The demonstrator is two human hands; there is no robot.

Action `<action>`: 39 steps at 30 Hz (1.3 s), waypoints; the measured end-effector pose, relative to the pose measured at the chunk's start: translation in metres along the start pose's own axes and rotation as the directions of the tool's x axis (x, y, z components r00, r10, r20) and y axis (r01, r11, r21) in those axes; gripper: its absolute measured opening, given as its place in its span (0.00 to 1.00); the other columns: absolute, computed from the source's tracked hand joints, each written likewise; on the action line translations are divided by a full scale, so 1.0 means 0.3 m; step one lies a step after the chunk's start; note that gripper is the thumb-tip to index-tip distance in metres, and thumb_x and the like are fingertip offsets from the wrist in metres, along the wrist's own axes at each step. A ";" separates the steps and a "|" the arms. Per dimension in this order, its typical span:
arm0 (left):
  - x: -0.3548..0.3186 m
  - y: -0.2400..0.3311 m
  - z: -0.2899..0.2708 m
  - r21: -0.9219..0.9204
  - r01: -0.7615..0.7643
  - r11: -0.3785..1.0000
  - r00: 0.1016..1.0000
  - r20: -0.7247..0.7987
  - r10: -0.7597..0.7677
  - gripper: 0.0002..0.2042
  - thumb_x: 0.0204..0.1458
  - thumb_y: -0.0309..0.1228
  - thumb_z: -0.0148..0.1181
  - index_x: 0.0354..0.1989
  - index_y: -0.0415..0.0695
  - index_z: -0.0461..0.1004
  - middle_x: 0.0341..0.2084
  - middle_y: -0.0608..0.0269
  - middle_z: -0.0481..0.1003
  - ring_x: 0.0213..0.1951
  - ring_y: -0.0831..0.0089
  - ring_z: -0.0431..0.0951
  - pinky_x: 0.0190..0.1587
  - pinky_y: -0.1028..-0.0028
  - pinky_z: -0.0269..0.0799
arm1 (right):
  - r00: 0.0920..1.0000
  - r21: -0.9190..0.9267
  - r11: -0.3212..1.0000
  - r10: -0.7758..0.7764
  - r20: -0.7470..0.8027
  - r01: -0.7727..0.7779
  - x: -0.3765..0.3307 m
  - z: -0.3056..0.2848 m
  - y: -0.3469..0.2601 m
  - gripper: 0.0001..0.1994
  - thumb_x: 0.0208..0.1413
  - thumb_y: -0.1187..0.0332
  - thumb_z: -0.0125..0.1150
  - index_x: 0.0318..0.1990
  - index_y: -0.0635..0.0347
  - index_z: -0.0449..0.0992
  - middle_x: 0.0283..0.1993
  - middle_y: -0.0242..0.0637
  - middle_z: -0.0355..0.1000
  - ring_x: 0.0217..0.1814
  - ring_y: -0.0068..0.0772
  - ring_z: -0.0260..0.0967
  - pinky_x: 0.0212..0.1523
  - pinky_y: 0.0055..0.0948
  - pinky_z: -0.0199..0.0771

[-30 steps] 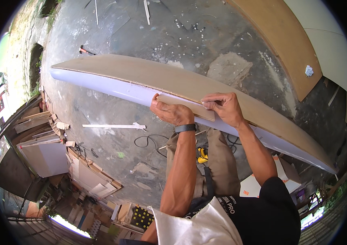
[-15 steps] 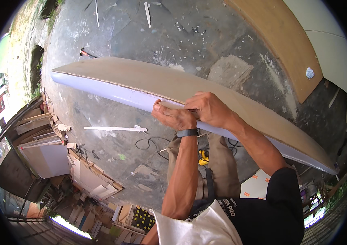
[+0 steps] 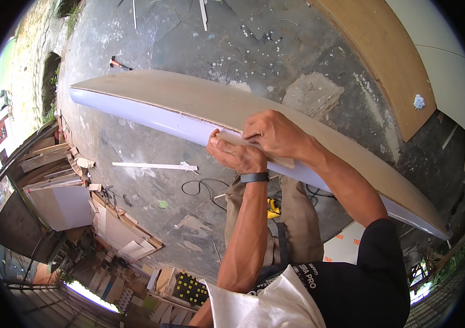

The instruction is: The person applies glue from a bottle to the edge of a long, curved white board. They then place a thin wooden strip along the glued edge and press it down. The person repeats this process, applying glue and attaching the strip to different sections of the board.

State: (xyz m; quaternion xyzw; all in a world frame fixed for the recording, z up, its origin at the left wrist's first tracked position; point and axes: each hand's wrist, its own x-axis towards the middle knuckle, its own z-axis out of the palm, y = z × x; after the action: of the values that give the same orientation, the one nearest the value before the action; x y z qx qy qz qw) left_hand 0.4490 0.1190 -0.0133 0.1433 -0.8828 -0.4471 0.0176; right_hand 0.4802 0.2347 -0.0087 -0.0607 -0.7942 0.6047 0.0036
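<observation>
A long, curved panel point(image 3: 188, 93) with a tan top face and a glossy white side edge point(image 3: 128, 109) lies across the view in front of me. At its near edge my left hand point(image 3: 240, 157) grips a thin, pale wooden strip point(image 3: 286, 161), thumb uppermost. The strip lies along the panel's side, and its right end sticks out below my right wrist. Just above it, my right hand point(image 3: 276, 134) is closed, fingers bent down at the panel's rim near the strip. What those fingertips pinch is hidden.
A hammer point(image 3: 118, 64) lies beyond the panel's left end. On the near floor are a white strip point(image 3: 153, 166), a black cable point(image 3: 205, 188) and a yellow tool point(image 3: 273, 208) between my legs. A large brown board point(image 3: 374, 60) stands at right; wood offcuts point(image 3: 60, 205) pile at left.
My right hand has shifted slightly left and up along the panel's rim. More of the pale strip now shows between and below my hands. The view has moved a little.
</observation>
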 end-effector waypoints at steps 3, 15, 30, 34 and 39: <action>-0.002 0.008 0.000 0.021 0.011 1.000 1.000 0.004 -0.011 0.30 0.74 0.52 0.28 0.49 0.35 0.70 0.44 0.48 0.68 0.48 0.52 0.70 0.54 0.54 0.64 | 0.994 -0.011 0.995 0.095 0.046 -0.094 -0.068 -0.024 -0.008 0.07 0.47 0.79 0.65 0.34 0.63 0.86 0.36 0.43 0.80 0.40 0.47 0.80 0.44 0.39 0.79; 0.006 -0.023 0.006 -0.090 0.022 0.996 1.000 0.002 -0.022 0.30 0.74 0.51 0.29 0.49 0.34 0.71 0.44 0.48 0.69 0.48 0.53 0.70 0.53 0.55 0.64 | 0.992 -0.205 0.971 0.123 -0.008 -0.122 -0.307 -0.105 -0.049 0.13 0.48 0.81 0.60 0.40 0.63 0.86 0.43 0.42 0.82 0.45 0.47 0.80 0.49 0.39 0.80; 0.008 -0.024 -0.007 0.014 -0.027 1.000 0.999 -0.038 0.028 0.28 0.74 0.50 0.32 0.51 0.37 0.71 0.45 0.52 0.72 0.47 0.58 0.74 0.54 0.60 0.69 | 0.997 -0.113 0.992 -0.059 -0.040 0.054 -0.228 -0.062 0.024 0.11 0.45 0.81 0.63 0.36 0.58 0.85 0.39 0.37 0.81 0.44 0.43 0.79 0.45 0.38 0.79; 0.003 -0.023 -0.006 0.005 -0.013 1.000 1.000 -0.023 0.013 0.27 0.73 0.50 0.33 0.49 0.37 0.72 0.45 0.52 0.71 0.47 0.58 0.73 0.54 0.59 0.68 | 0.986 -0.171 0.971 -0.166 0.014 0.166 -0.118 -0.037 0.042 0.12 0.45 0.81 0.62 0.36 0.56 0.85 0.39 0.34 0.79 0.44 0.41 0.77 0.45 0.38 0.78; 0.003 -0.010 -0.008 -0.008 -0.002 1.000 1.000 -0.016 0.002 0.27 0.72 0.49 0.32 0.48 0.37 0.71 0.46 0.51 0.70 0.49 0.58 0.73 0.54 0.59 0.68 | 0.969 -0.142 0.959 -0.247 0.016 0.247 0.006 0.007 0.060 0.15 0.44 0.81 0.63 0.40 0.57 0.85 0.39 0.36 0.78 0.43 0.41 0.76 0.42 0.38 0.78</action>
State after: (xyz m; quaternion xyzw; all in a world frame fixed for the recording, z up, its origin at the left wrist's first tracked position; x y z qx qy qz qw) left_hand 0.4491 0.1152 -0.0143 0.1460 -0.8809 -0.4495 0.0257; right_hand 0.4799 0.2376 -0.0266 0.0382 -0.8369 0.5408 0.0754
